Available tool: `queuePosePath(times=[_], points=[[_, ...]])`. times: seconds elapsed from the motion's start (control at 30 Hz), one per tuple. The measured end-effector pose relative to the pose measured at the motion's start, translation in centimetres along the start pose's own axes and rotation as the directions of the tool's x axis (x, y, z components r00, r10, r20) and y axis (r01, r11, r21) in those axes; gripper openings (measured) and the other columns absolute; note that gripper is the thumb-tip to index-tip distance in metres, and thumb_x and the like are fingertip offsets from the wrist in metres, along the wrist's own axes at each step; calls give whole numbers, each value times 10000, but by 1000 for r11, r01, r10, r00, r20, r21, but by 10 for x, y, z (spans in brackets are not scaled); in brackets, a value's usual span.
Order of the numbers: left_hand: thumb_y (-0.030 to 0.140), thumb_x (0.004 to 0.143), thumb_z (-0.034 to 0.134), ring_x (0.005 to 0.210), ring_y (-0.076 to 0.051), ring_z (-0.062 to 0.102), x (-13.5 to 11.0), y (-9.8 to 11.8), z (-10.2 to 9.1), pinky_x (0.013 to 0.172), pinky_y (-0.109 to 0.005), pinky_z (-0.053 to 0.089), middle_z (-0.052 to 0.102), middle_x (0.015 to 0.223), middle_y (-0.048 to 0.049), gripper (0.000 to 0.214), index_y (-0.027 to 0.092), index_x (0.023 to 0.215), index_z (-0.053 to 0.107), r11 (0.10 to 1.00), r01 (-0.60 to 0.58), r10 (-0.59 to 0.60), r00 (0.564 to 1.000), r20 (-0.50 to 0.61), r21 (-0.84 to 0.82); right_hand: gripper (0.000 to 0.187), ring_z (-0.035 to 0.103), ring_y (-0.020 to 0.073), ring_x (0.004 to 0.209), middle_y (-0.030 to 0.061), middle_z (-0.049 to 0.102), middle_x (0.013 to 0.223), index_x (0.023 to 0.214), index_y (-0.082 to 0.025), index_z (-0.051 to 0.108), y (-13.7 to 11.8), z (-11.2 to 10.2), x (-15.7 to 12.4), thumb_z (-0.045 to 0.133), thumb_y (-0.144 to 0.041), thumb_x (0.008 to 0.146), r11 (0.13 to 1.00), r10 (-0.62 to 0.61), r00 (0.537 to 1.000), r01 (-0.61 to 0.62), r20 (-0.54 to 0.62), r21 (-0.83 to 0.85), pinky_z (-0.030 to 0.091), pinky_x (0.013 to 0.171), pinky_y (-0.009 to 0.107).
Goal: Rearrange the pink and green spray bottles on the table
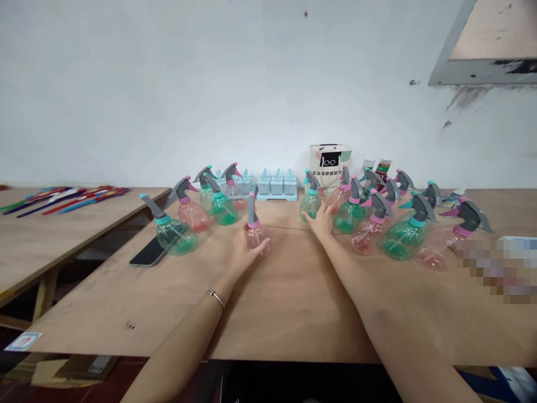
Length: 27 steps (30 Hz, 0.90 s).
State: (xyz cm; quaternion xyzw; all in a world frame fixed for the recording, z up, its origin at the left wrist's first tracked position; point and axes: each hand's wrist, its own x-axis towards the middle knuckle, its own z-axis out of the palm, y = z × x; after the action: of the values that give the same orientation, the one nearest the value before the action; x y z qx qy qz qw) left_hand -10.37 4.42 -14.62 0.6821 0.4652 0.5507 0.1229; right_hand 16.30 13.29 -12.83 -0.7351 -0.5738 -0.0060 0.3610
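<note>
My left hand (pixel 242 247) is wrapped round the body of a clear pink spray bottle (pixel 255 234) that stands upright near the middle of the table. Farther back, my right hand (pixel 321 221) grips the lower body of a pale green spray bottle (pixel 311 200) with a grey and turquoise trigger head. Left of my hands is a loose group of pink and green spray bottles, among them a green one (pixel 225 209) and a pink one (pixel 193 215). To the right stands a larger cluster, with a green spray bottle (pixel 403 238) at its front.
A dark phone (pixel 147 253) lies beside the left group. Pale blue lidded moulds (pixel 277 187) and a printed paper bag (pixel 330 162) stand by the wall. Red-and-green-labelled bottles (pixel 382 169) are behind the right cluster. Colourful long strips (pixel 62 200) lie on another table (pixel 62 240).
</note>
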Motion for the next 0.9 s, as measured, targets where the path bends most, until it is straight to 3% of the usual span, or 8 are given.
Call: queuePosePath(times=[0.13,0.33,0.43,0.57,0.63,0.7,0.8,0.9], points=[[438,748,789,1250,-314,585,-1,0,1,1085,-518,448,601,1274,-108,711,244,1342,450,1000,4,-4,1000,-2,0,850,602,368,1217,268,464,1439,1507,-114,258,-8,3,20,612,-555,872,983,133,988,-142,80,121,484,956,427],[450,715,805,1198,-325,605,-3,1,3,1054,-527,464,622,1236,-117,687,218,1276,486,998,64,-64,998,5,10,847,625,370,1191,314,558,1350,1499,-50,214,-5,9,26,651,-410,868,939,196,980,-200,43,280,462,984,449],[447,714,803,1223,-322,592,-5,1,5,1080,-523,445,610,1257,-121,717,220,1306,466,997,73,-73,997,11,-11,753,633,331,1141,295,566,1321,1469,-49,234,-6,12,18,582,-383,892,916,142,990,-135,9,378,479,948,447],[404,754,762,1283,-305,557,-10,2,11,1101,-496,440,544,1360,-139,800,238,1429,369,998,13,-8,997,78,-62,564,656,220,1025,168,616,1242,1390,-137,374,-26,8,-5,484,-445,931,846,-63,998,46,15,531,527,881,364],[378,768,739,1331,-312,512,-13,6,16,1120,-499,420,490,1412,-156,846,231,1481,309,999,-20,23,996,82,-35,597,640,216,1094,163,587,1309,1387,-169,404,-42,-1,-21,514,-512,912,721,-312,949,206,45,661,528,914,363],[377,778,725,1387,-327,446,-17,12,22,1136,-510,394,428,1455,-173,896,225,1521,248,999,-36,33,997,66,36,747,568,256,1259,175,499,1444,1437,-203,378,-58,-16,-37,621,-578,838,551,-557,828,319,56,771,493,1009,419],[450,767,742,1369,-369,440,-26,25,31,1096,-565,398,409,1449,-198,943,220,1532,241,983,-13,1,998,65,185,873,469,281,1388,170,423,1531,1487,-234,338,-74,-40,-57,731,-539,770,481,-656,749,319,94,817,427,1105,471],[591,674,792,1283,-428,484,-38,34,39,1023,-627,406,469,1374,-227,999,187,1477,355,951,-28,-11,992,124,309,836,566,251,1290,153,538,1432,1490,-236,363,-79,-56,-67,739,-468,780,458,-685,711,245,163,855,508,1029,426]])
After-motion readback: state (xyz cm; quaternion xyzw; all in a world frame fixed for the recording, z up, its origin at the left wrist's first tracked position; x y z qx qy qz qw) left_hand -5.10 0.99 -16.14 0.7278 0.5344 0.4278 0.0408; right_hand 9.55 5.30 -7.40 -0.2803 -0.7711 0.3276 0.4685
